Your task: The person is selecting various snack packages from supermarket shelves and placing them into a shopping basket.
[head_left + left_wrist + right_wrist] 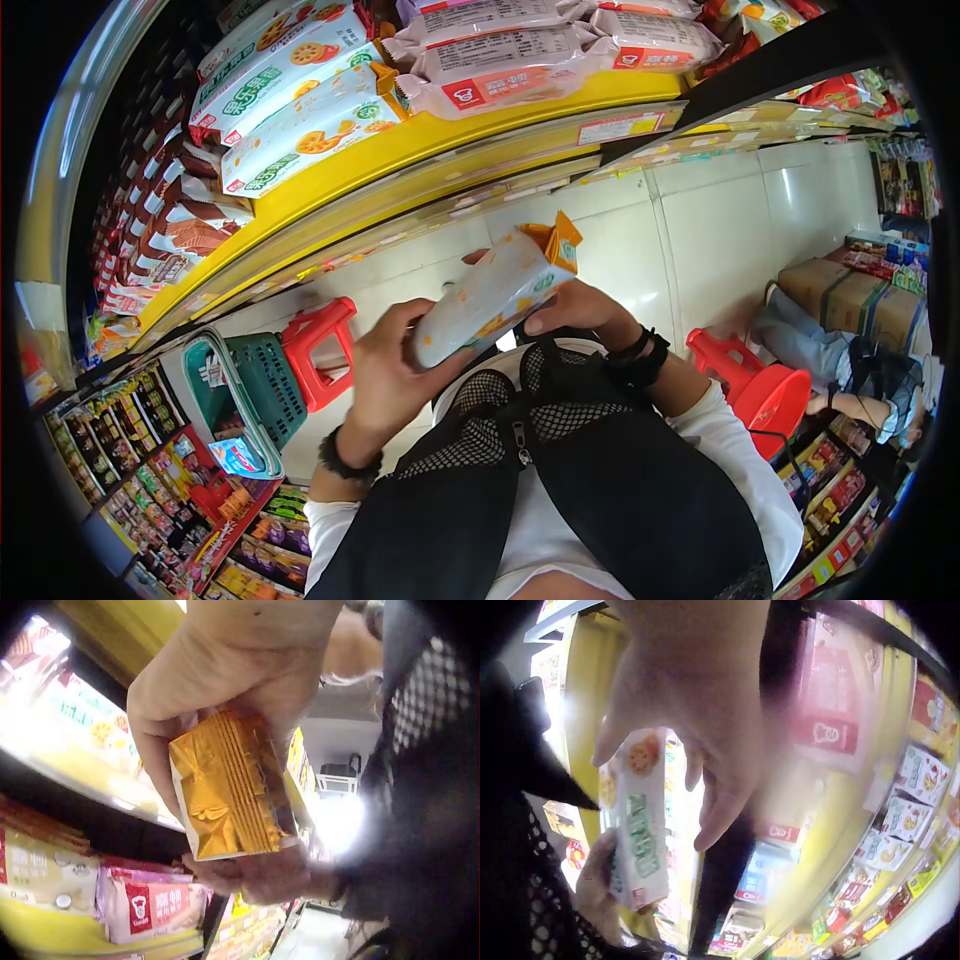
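A long white packet with orange fruit prints and an orange end [490, 295] is held at a tilt in front of the chest. My left hand [390, 365] grips its lower end, thumb on one side and fingers on the other. In the left wrist view, that hand [232, 675] is wrapped round the packet, whose folded orange end [225, 791] faces the camera. My right hand [585, 308] is at the upper end. The right wrist view shows the right hand [697, 697] with fingers spread and thumb beside the packet [641, 817]; whether its palm touches is hidden.
Packaged snacks [300, 130] line a yellow shelf [450, 135] ahead. A green basket [255, 390] and a red stool [320, 350] stand at left, another red stool [765, 395] at right. Farther right are a person [850, 360] and cardboard boxes [850, 300].
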{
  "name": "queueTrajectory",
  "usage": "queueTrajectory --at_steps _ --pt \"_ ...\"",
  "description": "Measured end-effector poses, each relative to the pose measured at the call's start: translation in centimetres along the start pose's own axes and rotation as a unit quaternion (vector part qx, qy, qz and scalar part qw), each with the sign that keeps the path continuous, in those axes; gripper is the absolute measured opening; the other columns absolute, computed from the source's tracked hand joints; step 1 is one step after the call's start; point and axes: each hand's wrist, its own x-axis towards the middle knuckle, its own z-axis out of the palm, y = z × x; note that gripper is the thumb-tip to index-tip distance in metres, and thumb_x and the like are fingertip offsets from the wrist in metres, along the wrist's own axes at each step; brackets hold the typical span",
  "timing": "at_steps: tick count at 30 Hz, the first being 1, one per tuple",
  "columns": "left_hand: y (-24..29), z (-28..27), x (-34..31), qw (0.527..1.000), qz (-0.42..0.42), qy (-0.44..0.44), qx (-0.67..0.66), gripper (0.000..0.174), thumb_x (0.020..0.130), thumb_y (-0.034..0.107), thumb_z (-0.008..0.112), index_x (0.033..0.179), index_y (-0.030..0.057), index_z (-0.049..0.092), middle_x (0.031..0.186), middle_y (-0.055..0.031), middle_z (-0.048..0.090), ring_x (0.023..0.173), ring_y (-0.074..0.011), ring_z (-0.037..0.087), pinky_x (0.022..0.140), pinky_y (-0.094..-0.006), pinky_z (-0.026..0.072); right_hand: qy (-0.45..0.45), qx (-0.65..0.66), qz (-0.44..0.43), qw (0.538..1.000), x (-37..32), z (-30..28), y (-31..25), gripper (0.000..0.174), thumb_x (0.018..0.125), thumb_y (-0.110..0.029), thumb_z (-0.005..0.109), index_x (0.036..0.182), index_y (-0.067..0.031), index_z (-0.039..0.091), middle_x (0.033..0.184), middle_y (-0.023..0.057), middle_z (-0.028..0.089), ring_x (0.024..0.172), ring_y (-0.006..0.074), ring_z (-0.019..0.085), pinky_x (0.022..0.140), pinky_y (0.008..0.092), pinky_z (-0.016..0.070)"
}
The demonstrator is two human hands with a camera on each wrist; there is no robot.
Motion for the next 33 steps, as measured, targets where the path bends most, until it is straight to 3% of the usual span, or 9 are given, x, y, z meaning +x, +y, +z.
queueTrajectory --at_steps 3,7,11,12,17,19,22,28,33 --pt "-1.0 2.4 1.2 0.997 -0.069 -0.018 -0.032 0.047 0.062 0.014 0.079 0.1 -0.0006 0.055 0.086 -0.013 0.063 0.078 -0.0196 0.063 0.067 -0.0297 0.0514 0.103 0.091 0.005 0.99 0.1 1.3 -0.3 0.043 0.077 -0.008 0.066 0.116 -0.0002 0.049 0.107 0.0067 0.058 0.099 0.0163 0.055 0.085 0.031 0.0463" --pt "-2.6 3.1 5.1 0.988 0.017 -0.065 -0.14 0.031 0.077 0.02 0.067 0.099 0.0004 0.059 0.092 -0.0137 0.063 0.088 -0.0225 0.062 0.076 -0.0336 0.0488 0.191 0.208 -0.026 0.959 -1.3 -1.2 0.7 0.039 0.079 -0.011 0.062 0.114 -0.002 0.048 0.107 0.0076 0.058 0.099 0.0199 0.057 0.087 0.0324 0.045" --pt "-4.1 6.2 10.6 0.974 0.188 0.078 0.103 0.028 0.077 0.013 0.064 0.101 0.0002 0.058 0.094 -0.0146 0.061 0.087 -0.029 0.059 0.078 -0.0356 0.0469 0.278 0.212 -0.027 0.937 -4.6 -4.8 1.7 0.049 0.081 -0.024 0.061 0.12 -0.0028 0.042 0.106 0.0078 0.056 0.098 0.0203 0.057 0.086 0.0335 0.0452" --pt "-4.5 7.7 12.1 0.958 0.21 0.101 0.165 0.028 0.076 0.015 0.064 0.1 0.0015 0.059 0.092 -0.0155 0.06 0.085 -0.0322 0.058 0.076 -0.0386 0.0463 0.301 0.149 -0.024 0.941 -5.0 -5.2 2.1 0.052 0.082 -0.04 0.055 0.114 0.0001 0.046 0.1 0.0173 0.06 0.089 0.027 0.061 0.081 0.0382 0.0491" --pt "-6.0 12.9 18.4 0.913 0.238 0.114 0.312 0.029 0.073 0.018 0.064 0.098 0.0057 0.059 0.09 -0.0161 0.059 0.084 -0.0357 0.055 0.075 -0.0442 0.0441 0.316 0.156 -0.012 0.936 -6.8 -5.8 3.3 0.053 0.081 -0.044 0.053 0.112 -0.0001 0.048 0.096 0.0185 0.061 0.085 0.0269 0.062 0.076 0.038 0.051" --pt "-6.4 13.8 20.6 0.931 0.159 -0.038 0.325 0.037 0.078 0.017 0.058 0.112 0.0018 0.053 0.102 -0.02 0.057 0.09 -0.0334 0.056 0.083 -0.0411 0.0435 0.304 0.158 -0.012 0.939 -7.3 -5.9 4.1 0.055 0.081 -0.045 0.054 0.112 -0.0002 0.048 0.097 0.0188 0.061 0.085 0.0267 0.062 0.076 0.0377 0.0511" --pt "-8.0 14.7 22.6 0.893 0.308 0.117 0.306 0.04 0.08 0.016 0.057 0.117 0.0033 0.051 0.111 -0.0202 0.053 0.101 -0.0316 0.052 0.09 -0.0386 0.0402 0.293 0.149 -0.013 0.945 -7.7 -5.8 4.8 0.056 0.08 -0.046 0.055 0.112 -0.0002 0.048 0.096 0.0189 0.061 0.085 0.0269 0.063 0.076 0.0375 0.0513" --pt "-6.0 12.9 21.9 0.94 0.312 0.126 0.05 0.036 0.073 0.017 0.065 0.106 0.0055 0.057 0.101 -0.0186 0.056 0.092 -0.0338 0.053 0.086 -0.0403 0.0404 0.291 0.138 -0.012 0.947 -8.3 -5.9 4.6 0.057 0.079 -0.045 0.055 0.112 -0.0004 0.048 0.093 0.0183 0.062 0.085 0.0263 0.063 0.075 0.037 0.0516" --pt "-8.4 12.9 21.6 0.925 0.296 0.052 0.232 0.04 0.079 0.018 0.06 0.116 0.0061 0.052 0.111 -0.0176 0.055 0.102 -0.0322 0.052 0.089 -0.0392 0.0403 0.281 0.122 -0.025 0.952 -8.2 -5.9 2.8 0.061 0.078 -0.047 0.054 0.116 0.0004 0.045 0.097 0.0175 0.06 0.082 0.0255 0.062 0.071 0.036 0.0522"
